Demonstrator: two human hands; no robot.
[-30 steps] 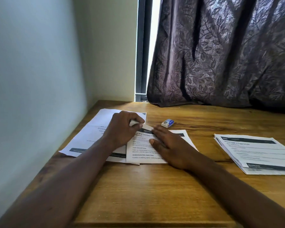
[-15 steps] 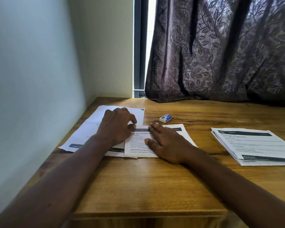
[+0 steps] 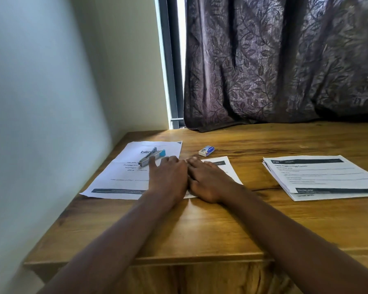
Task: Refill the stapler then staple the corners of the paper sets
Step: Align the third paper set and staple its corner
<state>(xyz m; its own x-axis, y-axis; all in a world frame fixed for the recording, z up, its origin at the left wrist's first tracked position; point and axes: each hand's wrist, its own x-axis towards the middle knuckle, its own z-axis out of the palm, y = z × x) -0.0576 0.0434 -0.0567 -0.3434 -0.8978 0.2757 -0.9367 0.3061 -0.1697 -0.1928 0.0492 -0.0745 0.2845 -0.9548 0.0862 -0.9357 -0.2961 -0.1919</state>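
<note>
**Both hands flat on the papers, stapler lying loose beside them**

The left hand (image 3: 168,177) rests palm down with its fingers straight and spread, gripping nothing. It lies across the inner edge of a single printed sheet (image 3: 123,177) and the paper set (image 3: 228,166) beside it. The right hand (image 3: 208,181) lies close against the left, also flat with its fingers stretched forward, pressing on that paper set. The stapler (image 3: 151,158), silver with a blue end, lies on the upper part of the single sheet. It sits just beyond the left hand's outermost fingertip, and whether the two touch cannot be told. A small staple box (image 3: 206,151) sits on the bare wood of the table (image 3: 200,230), just beyond the fingertips of the right hand. Well apart to the right lies a stack of paper sets (image 3: 319,177), its edges slightly fanned. A dark patterned curtain (image 3: 285,60) hangs behind the table.
</note>
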